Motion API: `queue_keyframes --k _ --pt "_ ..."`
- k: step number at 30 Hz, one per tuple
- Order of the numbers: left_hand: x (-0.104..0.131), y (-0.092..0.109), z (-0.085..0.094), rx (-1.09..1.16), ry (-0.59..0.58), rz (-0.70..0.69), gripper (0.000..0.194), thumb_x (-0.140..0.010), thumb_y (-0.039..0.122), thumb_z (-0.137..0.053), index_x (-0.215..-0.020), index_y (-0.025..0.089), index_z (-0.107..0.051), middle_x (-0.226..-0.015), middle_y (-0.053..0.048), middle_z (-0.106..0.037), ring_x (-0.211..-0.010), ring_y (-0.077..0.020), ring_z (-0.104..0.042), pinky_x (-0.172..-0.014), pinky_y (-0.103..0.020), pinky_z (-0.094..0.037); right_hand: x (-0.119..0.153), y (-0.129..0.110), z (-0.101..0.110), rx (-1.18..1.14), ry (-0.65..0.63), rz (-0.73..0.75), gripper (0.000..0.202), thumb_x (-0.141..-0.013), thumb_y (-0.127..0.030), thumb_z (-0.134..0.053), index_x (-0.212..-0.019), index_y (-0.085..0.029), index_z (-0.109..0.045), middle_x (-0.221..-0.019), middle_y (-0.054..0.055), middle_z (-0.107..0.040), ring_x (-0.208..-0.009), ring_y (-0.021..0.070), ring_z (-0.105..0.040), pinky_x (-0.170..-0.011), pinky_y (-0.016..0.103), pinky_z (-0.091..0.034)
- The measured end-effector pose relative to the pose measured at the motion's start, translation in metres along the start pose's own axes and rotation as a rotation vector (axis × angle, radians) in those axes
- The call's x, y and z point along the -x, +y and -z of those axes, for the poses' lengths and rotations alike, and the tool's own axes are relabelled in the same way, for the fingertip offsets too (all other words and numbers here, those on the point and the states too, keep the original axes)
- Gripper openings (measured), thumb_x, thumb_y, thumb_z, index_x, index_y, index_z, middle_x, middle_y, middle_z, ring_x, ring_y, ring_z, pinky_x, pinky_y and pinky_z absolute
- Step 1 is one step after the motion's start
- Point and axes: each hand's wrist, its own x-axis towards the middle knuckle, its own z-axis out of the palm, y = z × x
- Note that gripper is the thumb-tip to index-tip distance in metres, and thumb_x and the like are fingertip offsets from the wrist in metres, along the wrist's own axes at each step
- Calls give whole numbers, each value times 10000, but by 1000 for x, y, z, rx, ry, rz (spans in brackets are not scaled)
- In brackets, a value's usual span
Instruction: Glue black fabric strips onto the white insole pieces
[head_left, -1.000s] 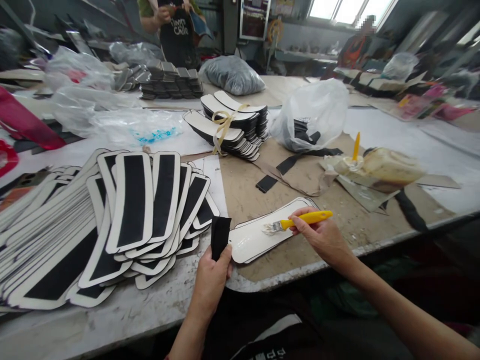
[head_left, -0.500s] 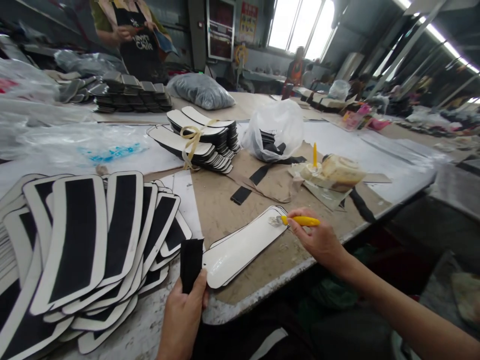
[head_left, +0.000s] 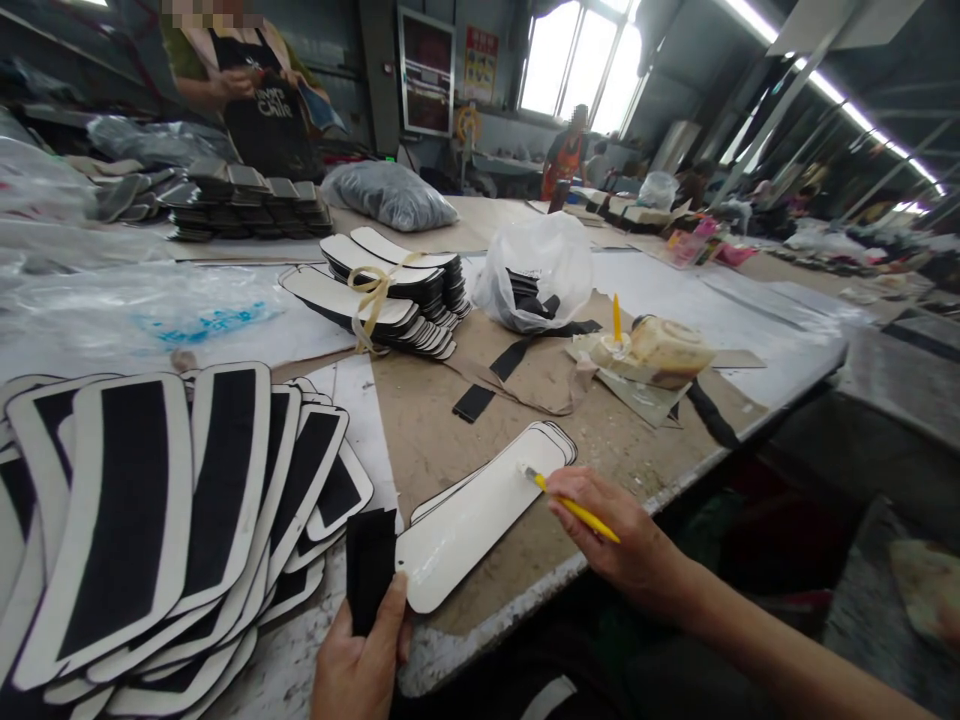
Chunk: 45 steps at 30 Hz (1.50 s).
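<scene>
My right hand point(head_left: 611, 525) is closed around a yellow-handled brush point(head_left: 581, 510). The bristles touch the upper part of a long, curved white piece point(head_left: 476, 515), whose surface has wet, shiny patches. Beneath it, the edges of similar pieces show. My left hand point(head_left: 365, 650) grips a small stack of black fabric strips point(head_left: 369, 560) standing up beside the white piece's lower left end. Its thumb lies at that end. To the left is a fanned pile of white pieces with black strips on them point(head_left: 131, 510).
Bundles of white-topped pieces point(head_left: 382, 290) tied with a yellowish band stand behind. A plastic bag point(head_left: 536, 270) holds black strips, and others lie nearby. A glue-stained container point(head_left: 664, 350) with a yellow stick stands right. Across the table a person in an apron point(head_left: 266, 110) handles something.
The brush has moved down and left along the white piece, its handle now pointing toward the lower right. My left hand still holds the black strips. The view has shifted slightly.
</scene>
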Motion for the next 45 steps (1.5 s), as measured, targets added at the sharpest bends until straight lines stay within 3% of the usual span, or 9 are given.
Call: queue_keyframes --k 5,10,14,18,25,30,36,41,45 --pt "-2 -2 3 53 -78 61 484 -707 646 -557 -531 206 -454 -443 29 -447 -475 -153 -370 -514 -285 -277 0 7 -1 196 -46 39 201 -868 -80 -445 -1012 -166 -556 -919 112 -617 -889 231 -593 -767 359 -525" --pt "-4 -10 1 93 -98 58 476 -713 638 -561 -553 200 -461 -459 28 -444 -482 -148 -378 -500 -274 -282 5 -28 -21 -147 -77 -31 194 -872 -97 -456 -1023 -177 -548 -928 92 -605 -916 205 -578 -802 330 -506" --pt "-3 -12 0 138 -107 48 445 -738 605 -564 -598 193 -468 -474 35 -442 -492 -135 -366 -496 -260 -274 -2 -62 -28 -560 -40 -302 103 -892 -189 -484 -948 -194 -570 -882 52 -598 -840 166 -589 -761 282 -499" --pt "-2 -11 1 174 -124 16 420 -762 578 -556 -623 192 -465 -476 40 -438 -489 -126 -359 -489 -253 -270 -9 -62 -35 -764 -53 -586 153 -902 -317 -494 -911 -183 -567 -746 24 -591 -663 146 -586 -610 250 -501" --pt "0 -6 -1 218 -136 11 390 -787 539 -553 -652 179 -486 -465 50 -428 -479 -108 -344 -481 -238 -255 3 -7 -18 -215 149 -451 147 -881 -317 -516 -912 -193 -589 -923 72 -600 -904 222 -570 -830 361 -467" --pt "2 2 0 279 -106 55 400 -737 540 -615 -658 159 -523 -483 39 -464 -466 -97 -350 -468 -233 -264 1 -6 13 -43 219 -367 131 -890 -307 -492 -919 -218 -584 -926 64 -599 -909 230 -572 -856 376 -457" --pt "14 13 12 337 11 73 391 -732 525 -624 -686 146 -541 -517 30 -481 -440 -71 -322 -432 -218 -236 -8 -30 27 -157 158 -268 171 -922 -289 -411 -913 -232 -572 -930 67 -600 -933 234 -571 -832 358 -465" --pt "37 29 16 542 -166 26 332 -799 464 -576 -789 132 -568 -554 11 -533 -428 -56 -344 -421 -195 -247 -15 -53 10 -404 -44 -237 161 -927 -294 -416 -964 -241 -564 -813 27 -585 -742 164 -578 -650 259 -476" --pt "55 41 8 574 -269 38 327 -796 447 -601 -784 119 -601 -569 -19 -566 -429 -67 -407 -418 -194 -270 -23 -77 -20 -728 -232 -333 176 -901 -352 -480 -832 -209 -557 -698 7 -578 -630 144 -555 -585 255 -453"
